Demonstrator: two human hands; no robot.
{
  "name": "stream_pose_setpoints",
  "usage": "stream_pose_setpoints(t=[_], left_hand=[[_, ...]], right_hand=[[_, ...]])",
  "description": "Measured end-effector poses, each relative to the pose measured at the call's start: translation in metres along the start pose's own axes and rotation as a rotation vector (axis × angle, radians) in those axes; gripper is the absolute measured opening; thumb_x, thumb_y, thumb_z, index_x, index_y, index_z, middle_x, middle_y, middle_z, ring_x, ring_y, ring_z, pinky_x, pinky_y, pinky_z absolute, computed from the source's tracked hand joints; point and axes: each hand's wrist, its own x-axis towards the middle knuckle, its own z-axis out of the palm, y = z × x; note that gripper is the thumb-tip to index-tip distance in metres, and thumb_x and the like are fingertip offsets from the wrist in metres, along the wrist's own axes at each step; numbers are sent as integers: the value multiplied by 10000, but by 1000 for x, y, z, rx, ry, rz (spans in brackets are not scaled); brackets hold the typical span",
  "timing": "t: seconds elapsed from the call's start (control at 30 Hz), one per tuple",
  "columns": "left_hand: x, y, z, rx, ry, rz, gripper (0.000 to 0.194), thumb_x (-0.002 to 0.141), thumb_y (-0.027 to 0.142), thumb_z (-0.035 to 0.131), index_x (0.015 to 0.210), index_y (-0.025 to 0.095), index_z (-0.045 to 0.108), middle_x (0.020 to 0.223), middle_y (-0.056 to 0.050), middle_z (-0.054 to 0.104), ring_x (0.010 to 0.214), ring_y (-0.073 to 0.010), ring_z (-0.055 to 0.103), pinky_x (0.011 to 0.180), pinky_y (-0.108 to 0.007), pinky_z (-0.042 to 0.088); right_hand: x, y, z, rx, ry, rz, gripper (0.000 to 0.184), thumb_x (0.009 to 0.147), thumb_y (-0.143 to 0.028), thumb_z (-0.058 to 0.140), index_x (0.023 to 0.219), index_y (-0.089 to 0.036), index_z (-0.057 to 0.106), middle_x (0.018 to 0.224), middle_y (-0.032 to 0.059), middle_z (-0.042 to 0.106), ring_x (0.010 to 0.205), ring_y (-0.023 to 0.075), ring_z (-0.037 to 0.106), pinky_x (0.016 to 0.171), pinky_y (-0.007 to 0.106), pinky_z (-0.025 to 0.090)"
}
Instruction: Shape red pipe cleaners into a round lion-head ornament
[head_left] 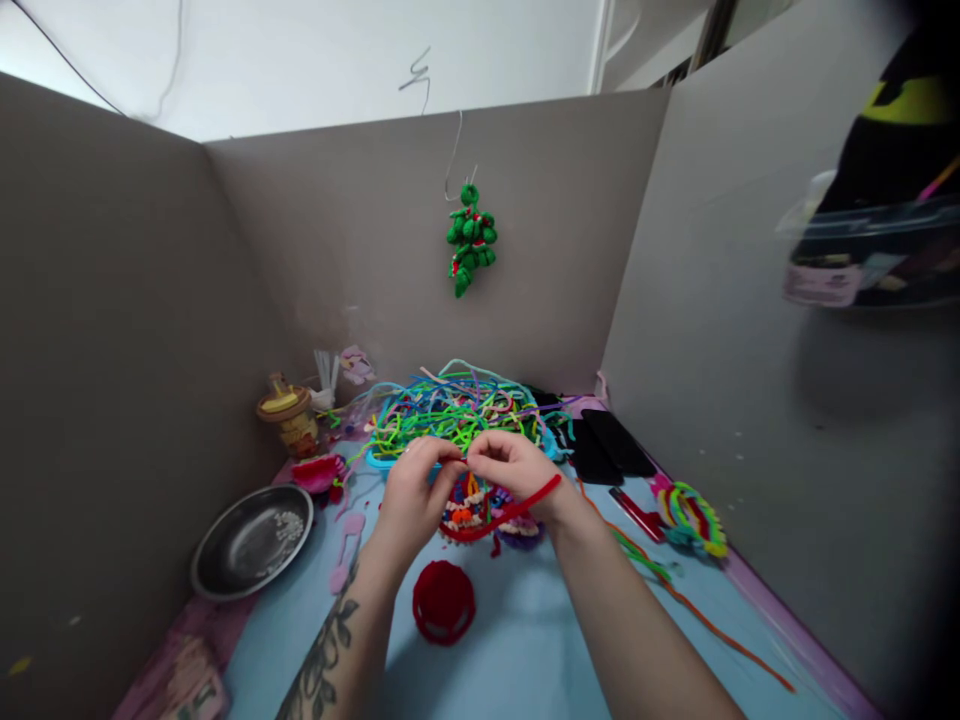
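Observation:
My left hand (424,495) and my right hand (517,475) meet above the middle of the table, each with its fingers pinched. Between the fingertips is a red pipe cleaner (517,508), whose loose length curves below the hands and ends by my right wrist. The exact pinch point is partly hidden by the fingers. On the table just below lies a round red fuzzy piece (444,602), apart from both hands. Behind the hands, partly covered by them, are small multicoloured pieces (465,515).
A blue tray (381,462) heaped with coloured pipe cleaners stands at the back. On the left are a metal bowl (225,555) and a brown cup (296,425). A coiled bundle (694,520) and a black phone-like slab (619,445) lie right. A green ornament (472,240) hangs ahead.

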Motion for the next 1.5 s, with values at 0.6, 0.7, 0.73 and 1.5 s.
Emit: stream_pose_setpoints(t=[0.6,0.7,0.73,1.5], left_hand=[[2,1,3,-295,60,-497,279,742,377,565,571,180,467,492,53,419,473,-95,363,476,-209,281],[2,-2,1,-385,14,-530,308,739,414,570,583,180,446,487,62,399,453,-84,340,462,-201,278],[2,-2,0,-406,7,-530,308,737,422,574,593,179,452,496,61,405,458,-83,344,464,-199,284],[4,2,-10,-193,-11,-339,191,774,306,516,628,183,524,630,19,506,606,-127,443,555,-219,321]], right_hand=[[-7,-6,15,-619,192,-459,118,796,-179,526,702,-183,598,679,5,554,672,134,514,641,251,397],[-8,-4,14,-726,174,-516,121,829,-201,505,761,-193,605,708,16,573,707,148,517,679,269,399],[-8,-4,14,-741,183,-521,126,837,-203,496,767,-194,601,714,17,574,714,149,517,681,269,399],[-6,-3,22,-682,293,-475,166,812,-159,473,653,-182,513,648,-3,514,638,127,487,614,240,366]])
